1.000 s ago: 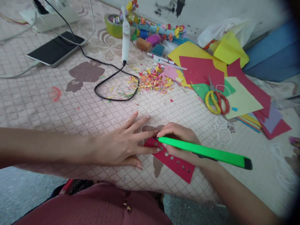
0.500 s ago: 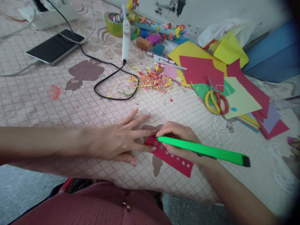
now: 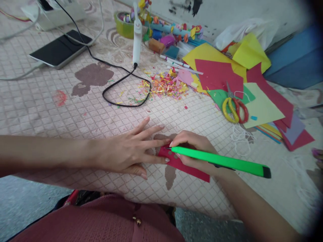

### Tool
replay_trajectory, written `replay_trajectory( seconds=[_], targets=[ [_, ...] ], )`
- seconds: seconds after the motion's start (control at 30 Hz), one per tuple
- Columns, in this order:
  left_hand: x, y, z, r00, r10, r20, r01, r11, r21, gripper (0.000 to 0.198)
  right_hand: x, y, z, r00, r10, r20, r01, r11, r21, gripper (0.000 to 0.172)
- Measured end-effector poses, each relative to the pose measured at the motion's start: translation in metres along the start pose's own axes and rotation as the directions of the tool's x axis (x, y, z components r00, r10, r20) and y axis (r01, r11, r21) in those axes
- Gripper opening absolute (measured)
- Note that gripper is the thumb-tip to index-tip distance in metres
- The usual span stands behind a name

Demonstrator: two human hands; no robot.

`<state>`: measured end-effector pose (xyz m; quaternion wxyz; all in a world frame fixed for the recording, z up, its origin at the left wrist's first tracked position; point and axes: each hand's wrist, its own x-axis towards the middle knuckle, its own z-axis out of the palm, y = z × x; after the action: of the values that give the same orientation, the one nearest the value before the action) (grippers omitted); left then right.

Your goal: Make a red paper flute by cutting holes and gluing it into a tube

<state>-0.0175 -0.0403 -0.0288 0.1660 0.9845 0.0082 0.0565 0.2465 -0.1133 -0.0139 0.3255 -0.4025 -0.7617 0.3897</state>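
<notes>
A red paper strip [image 3: 193, 170] with a row of round holes lies on the patterned cloth; my right hand covers most of the holes. My left hand [image 3: 133, 149] is spread flat, its fingertips pressing on the strip's left end. Pinched in my right hand [image 3: 195, 144] is a green utility knife [image 3: 222, 162], its thin blade touching the paper between the fingertips of both hands. The knife's black end points to the right, and its exact cut is too small to make out.
Scissors [image 3: 234, 110] lie by coloured paper sheets [image 3: 219, 75] at the right. White string [image 3: 241, 137] is below them. Paper scraps [image 3: 168, 85], a corded white glue gun [image 3: 136, 43], a tape roll [image 3: 123, 27] and a phone-like black device [image 3: 60, 48] are farther back.
The red strip has turned slightly, its right end swinging up toward my right hand, so more of its holes are hidden. Both hands keep nearly the same place.
</notes>
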Motion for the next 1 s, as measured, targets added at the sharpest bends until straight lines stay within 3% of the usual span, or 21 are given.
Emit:
replay_trajectory(
  seconds=[0.53,1.0],
  targets=[
    [-0.001,0.009,0.000,0.997,-0.070,0.014,0.068,0.991,0.113,0.068,-0.005,0.003,0.005,0.998,-0.019,-0.059,0.015,0.998,-0.064,0.019],
    [-0.002,0.005,0.002,1.000,0.011,-0.010,-0.011,1.000,0.013,0.062,0.001,0.000,0.002,0.999,-0.031,-0.024,0.030,0.999,-0.041,0.011]
  ],
)
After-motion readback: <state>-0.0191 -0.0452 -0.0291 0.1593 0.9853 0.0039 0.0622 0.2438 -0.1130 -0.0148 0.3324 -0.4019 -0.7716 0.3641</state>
